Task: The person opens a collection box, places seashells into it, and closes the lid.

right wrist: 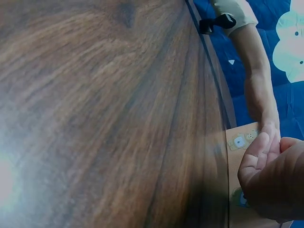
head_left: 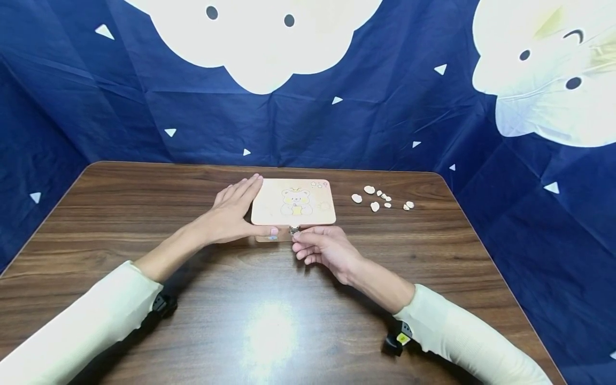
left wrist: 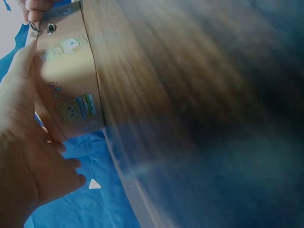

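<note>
"What does the head view show?"
"A bear-printed box [head_left: 294, 202], lid down, near the far edge of the wooden bench [head_left: 409, 267]. The left hand [head_left: 233, 214] braces its left side, grip spread, fingers straight, thumb against the front. The right hand [head_left: 332, 248] has a closed, pinching grip on the metal clasp [head_left: 294, 230]. Small pale pieces [head_left: 375, 206] lie right of the box."
"The left wrist?"
"Fingertips at the clasp, just beside a metal catch [left wrist: 51, 28] on the box's front."
"The right wrist?"
"Curled fingers; the clasp is hidden."
</note>
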A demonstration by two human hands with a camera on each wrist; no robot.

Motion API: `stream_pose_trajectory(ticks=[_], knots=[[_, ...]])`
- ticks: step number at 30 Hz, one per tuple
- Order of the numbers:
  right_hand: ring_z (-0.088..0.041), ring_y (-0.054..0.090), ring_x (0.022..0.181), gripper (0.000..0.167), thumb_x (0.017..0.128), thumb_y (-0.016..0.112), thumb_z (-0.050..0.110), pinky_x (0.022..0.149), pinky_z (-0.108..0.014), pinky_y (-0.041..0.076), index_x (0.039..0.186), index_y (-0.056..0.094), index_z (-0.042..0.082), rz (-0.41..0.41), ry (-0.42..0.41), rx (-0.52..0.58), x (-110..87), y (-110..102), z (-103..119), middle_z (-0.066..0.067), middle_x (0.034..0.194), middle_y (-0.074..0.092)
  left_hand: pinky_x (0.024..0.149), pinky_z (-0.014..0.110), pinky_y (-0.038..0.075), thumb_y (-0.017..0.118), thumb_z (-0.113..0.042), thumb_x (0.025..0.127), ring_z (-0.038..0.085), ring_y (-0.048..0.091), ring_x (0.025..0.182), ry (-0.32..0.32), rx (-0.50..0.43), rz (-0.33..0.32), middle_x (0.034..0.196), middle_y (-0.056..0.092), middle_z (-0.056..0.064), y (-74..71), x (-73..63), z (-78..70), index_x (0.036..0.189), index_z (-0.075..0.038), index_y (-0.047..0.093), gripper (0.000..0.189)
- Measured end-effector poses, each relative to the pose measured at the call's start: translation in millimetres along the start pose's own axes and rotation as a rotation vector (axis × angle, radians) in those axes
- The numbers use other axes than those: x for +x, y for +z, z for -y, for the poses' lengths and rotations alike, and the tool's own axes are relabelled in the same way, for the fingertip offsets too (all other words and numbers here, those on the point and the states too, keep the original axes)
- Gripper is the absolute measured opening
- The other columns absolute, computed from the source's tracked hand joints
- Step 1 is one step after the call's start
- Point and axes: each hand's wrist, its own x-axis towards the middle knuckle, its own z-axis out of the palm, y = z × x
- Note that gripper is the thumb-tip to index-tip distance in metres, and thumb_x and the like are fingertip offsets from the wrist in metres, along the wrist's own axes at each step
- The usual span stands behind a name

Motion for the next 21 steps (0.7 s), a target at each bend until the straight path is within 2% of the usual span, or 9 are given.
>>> stream_pose_trajectory(ticks=[9, 16, 21], knots=[[-0.009, 0.075, 0.072, 0.006, 0.107, 0.073, 0.009, 0.066, -0.021, 0.061, 0.107, 0.079, 0.006, -0.008, -0.032, -0.015, -3.5, 1, 8, 0.003, 0.083, 0.082, 0.14, 0.07, 0.012, 0.077, -0.08, 0.092, 0.044, 0.015, 0.177, 0.022, -0.012, -0.045, 0.191, 0.017, 0.017, -1.0, 2.3, 2.2, 0.183, -0.009, 0.014, 0.131], [-0.01, 0.077, 0.076, 0.022, 0.109, 0.07, 0.014, 0.067, -0.021, 0.06, 0.12, 0.079, -0.003, 0.009, -0.082, -0.014, -3.1, 2, 15, 0.003, 0.087, 0.083, 0.139, 0.072, 0.013, 0.076, -0.073, 0.095, 0.046, 0.017, 0.175, 0.02, -0.008, -0.045, 0.189, 0.022, 0.02, -5.9, 5.2, 1.3, 0.181, -0.007, 0.02, 0.122], [-0.01, 0.077, 0.076, 0.027, 0.11, 0.07, 0.016, 0.067, -0.022, 0.061, 0.124, 0.076, -0.006, 0.011, -0.079, -0.026, -6.0, 2, 17, 0.002, 0.088, 0.083, 0.139, 0.073, 0.012, 0.074, -0.072, 0.097, 0.047, 0.017, 0.175, 0.012, -0.031, -0.042, 0.187, 0.026, 0.021, -10.2, 6.7, -0.4, 0.18, -0.005, 0.025, 0.117]])
